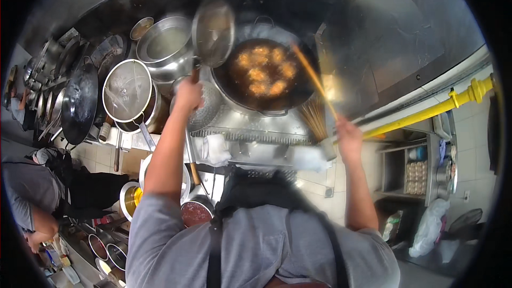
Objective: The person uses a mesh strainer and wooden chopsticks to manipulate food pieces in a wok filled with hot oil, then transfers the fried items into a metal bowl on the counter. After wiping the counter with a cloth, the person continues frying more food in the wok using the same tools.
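Note:
My left hand [189,96] is closed round the dark handle of a round metal skimmer [213,34]. Its wide head is tilted up at the left rim of a black wok [220,82]; motion blurs the mesh or bowl. Dark oil fills the wok, and several golden fried pieces [258,74] bubble in it. My right hand [349,133] grips long wooden chopsticks [314,80], their tips near the wok's upper right rim and apart from the food. Below my left hand lies a perforated ladle [206,105] with a wooden-ended handle.
Left of the wok stand a steel pot of liquid [165,42] and a mesh strainer [127,89] over another pot. A bamboo brush [314,117] leans at the wok's right. A yellow pipe [426,112] runs along the right. Another person [32,192] is at far left.

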`<state>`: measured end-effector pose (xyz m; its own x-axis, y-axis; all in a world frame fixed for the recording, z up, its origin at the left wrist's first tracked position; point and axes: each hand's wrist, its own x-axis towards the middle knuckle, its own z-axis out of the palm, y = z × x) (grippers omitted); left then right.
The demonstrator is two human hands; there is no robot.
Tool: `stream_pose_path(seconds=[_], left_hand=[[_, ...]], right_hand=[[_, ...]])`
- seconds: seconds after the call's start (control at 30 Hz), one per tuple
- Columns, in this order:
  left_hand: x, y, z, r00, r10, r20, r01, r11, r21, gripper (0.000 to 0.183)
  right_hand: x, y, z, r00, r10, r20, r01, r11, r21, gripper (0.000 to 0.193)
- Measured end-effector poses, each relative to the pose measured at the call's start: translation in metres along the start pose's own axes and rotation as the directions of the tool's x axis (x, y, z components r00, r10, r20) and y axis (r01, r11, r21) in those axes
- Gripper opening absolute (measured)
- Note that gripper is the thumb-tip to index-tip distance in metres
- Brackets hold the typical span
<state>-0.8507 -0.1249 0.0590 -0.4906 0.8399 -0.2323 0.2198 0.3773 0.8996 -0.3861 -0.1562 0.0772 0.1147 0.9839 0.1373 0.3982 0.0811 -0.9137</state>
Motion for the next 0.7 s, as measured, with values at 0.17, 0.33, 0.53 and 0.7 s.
stream_pose_path(seconds=[0.17,0.33,0.53,0.7], left_hand=[[0.071,-0.004,0.059,0.989,-0.073,0.131,0.028,0.949,0.314,0.02],[0.048,-0.001,0.075,0.799,-0.355,0.486,0.417,0.908,-0.022,0.009],[0.016,0.005,0.075,0.698,-0.338,0.631,0.469,0.882,-0.046,0.008],[-0.015,0.013,0.046,0.7,-0.367,0.613,0.467,0.884,-0.004,0.008]], right_hand=[[0.006,-0.017,-0.037,0.994,0.072,0.085,-0.059,0.987,-0.146,0.026],[0.008,0.0,-0.075,0.995,0.092,0.032,-0.084,0.978,-0.193,0.027],[0.03,0.01,-0.093,0.995,-0.015,0.097,0.041,0.96,-0.278,0.027],[0.055,-0.047,-0.066,0.968,0.014,0.25,0.107,0.88,-0.462,0.024]])
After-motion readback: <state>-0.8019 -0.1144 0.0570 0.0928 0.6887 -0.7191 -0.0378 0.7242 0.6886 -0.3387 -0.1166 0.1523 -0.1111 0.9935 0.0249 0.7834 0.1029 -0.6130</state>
